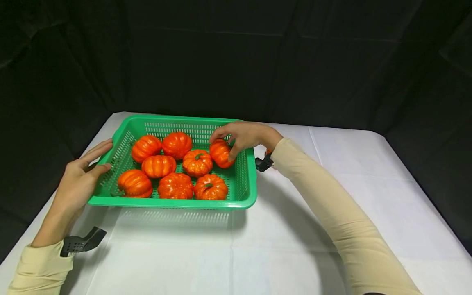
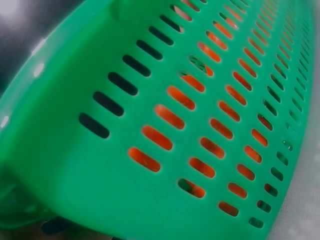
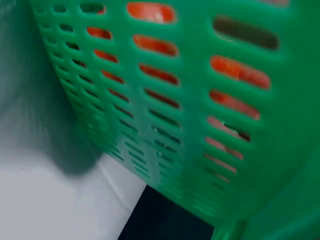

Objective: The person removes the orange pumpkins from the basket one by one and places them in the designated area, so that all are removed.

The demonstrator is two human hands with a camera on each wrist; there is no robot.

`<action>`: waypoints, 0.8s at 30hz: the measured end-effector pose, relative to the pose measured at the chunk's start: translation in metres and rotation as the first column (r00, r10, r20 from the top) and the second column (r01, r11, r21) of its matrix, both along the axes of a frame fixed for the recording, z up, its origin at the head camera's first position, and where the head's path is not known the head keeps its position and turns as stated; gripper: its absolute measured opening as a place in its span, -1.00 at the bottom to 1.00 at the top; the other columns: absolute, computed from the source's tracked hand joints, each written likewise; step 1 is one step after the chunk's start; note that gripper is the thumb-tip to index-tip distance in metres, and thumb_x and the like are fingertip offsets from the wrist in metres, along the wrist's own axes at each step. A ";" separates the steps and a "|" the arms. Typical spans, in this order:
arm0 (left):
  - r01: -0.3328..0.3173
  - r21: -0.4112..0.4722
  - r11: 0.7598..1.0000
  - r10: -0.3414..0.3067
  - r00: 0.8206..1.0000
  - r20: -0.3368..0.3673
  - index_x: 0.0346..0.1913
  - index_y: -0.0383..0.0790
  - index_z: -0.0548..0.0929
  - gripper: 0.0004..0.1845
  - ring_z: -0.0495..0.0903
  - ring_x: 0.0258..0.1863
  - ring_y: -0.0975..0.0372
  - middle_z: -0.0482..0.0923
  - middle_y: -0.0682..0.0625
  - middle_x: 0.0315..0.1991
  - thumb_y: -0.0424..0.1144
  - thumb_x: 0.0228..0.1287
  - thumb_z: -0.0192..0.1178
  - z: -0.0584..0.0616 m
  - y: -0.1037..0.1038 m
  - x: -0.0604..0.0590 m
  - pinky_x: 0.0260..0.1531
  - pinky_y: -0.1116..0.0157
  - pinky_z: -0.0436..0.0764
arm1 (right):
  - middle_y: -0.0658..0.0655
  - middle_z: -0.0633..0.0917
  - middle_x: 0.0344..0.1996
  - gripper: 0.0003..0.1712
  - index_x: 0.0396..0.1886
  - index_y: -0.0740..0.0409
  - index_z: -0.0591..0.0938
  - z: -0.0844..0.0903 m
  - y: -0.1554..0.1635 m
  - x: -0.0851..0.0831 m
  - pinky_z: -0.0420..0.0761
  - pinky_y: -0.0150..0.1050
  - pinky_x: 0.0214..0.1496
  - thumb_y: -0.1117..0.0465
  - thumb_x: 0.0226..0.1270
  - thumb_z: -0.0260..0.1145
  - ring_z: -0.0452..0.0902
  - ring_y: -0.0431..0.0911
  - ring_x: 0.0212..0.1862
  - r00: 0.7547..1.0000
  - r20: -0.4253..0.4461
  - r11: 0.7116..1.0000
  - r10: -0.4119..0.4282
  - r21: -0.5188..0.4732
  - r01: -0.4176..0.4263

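A green plastic basket (image 1: 173, 203) with slotted walls stands on the table, holding several shiny orange pumpkins. My right hand (image 1: 245, 134) reaches over the basket's right wall and grips a ribbed pumpkin (image 1: 220, 153) between thumb and fingers. Left of it lies a small pumpkin (image 1: 197, 162) with a green stem. My left hand (image 1: 78, 177) rests at the basket's left rim, with thumb and fingers extended. Both wrist views are filled by the basket's slotted wall (image 2: 65, 170), with orange showing through the slots; neither hand's grasp is plain there.
A white cloth (image 1: 280, 254) covers the table. Partly hidden behind the right wrist is a small red-orange thing (image 1: 268, 151). Black wrist mounts (image 1: 82, 241) stick out beside both forearms. Dark curtains (image 1: 236, 61) hang around the table's back and sides.
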State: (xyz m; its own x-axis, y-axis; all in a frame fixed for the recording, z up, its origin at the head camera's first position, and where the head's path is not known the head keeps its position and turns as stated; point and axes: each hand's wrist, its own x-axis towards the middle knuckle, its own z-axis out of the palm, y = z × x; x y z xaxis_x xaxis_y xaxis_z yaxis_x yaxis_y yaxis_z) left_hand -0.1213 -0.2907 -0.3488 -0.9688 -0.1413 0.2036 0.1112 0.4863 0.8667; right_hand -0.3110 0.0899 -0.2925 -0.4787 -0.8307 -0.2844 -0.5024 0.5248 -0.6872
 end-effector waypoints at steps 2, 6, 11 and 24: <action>0.001 -0.001 1.000 -0.001 1.000 -0.003 0.57 -0.26 0.35 -0.45 0.05 0.59 0.16 0.19 0.00 0.61 -0.38 0.59 0.01 -0.001 0.000 0.000 0.51 0.16 0.08 | 0.08 0.51 0.38 -0.19 0.41 0.19 0.54 -0.001 -0.002 0.001 0.43 0.00 0.35 0.46 0.11 0.57 0.40 0.06 0.30 1.000 -0.024 1.000 -0.013 0.021 0.013; 0.003 -0.002 1.000 -0.003 1.000 -0.002 0.57 -0.26 0.35 -0.45 0.05 0.59 0.16 0.19 0.00 0.60 -0.38 0.58 0.01 -0.001 -0.001 -0.001 0.50 0.17 0.09 | 0.04 0.57 0.32 -0.22 0.35 0.15 0.59 -0.004 -0.002 0.002 0.46 0.00 0.31 0.44 0.08 0.61 0.42 -0.01 0.25 0.998 -0.063 0.999 -0.031 0.009 0.032; 0.000 -0.009 1.000 0.000 1.000 0.005 0.57 -0.24 0.35 -0.45 0.05 0.59 0.16 0.19 0.00 0.61 -0.37 0.59 0.01 -0.001 -0.003 0.000 0.50 0.17 0.10 | -0.03 0.62 0.22 -0.33 0.24 0.08 0.66 -0.006 0.000 0.003 0.48 -0.05 0.29 0.39 0.09 0.64 0.44 -0.04 0.20 0.996 -0.083 0.999 -0.018 -0.052 0.014; -0.010 -0.020 1.000 0.011 1.000 0.019 0.58 -0.22 0.34 -0.45 0.05 0.59 0.16 0.18 0.02 0.61 -0.35 0.60 0.00 0.002 -0.006 0.003 0.49 0.19 0.12 | -0.06 0.63 0.19 -0.36 0.23 0.06 0.69 -0.009 0.004 0.006 0.37 -0.05 0.37 0.15 0.11 0.66 0.43 -0.11 0.22 0.985 -0.171 0.982 0.002 -0.185 -0.034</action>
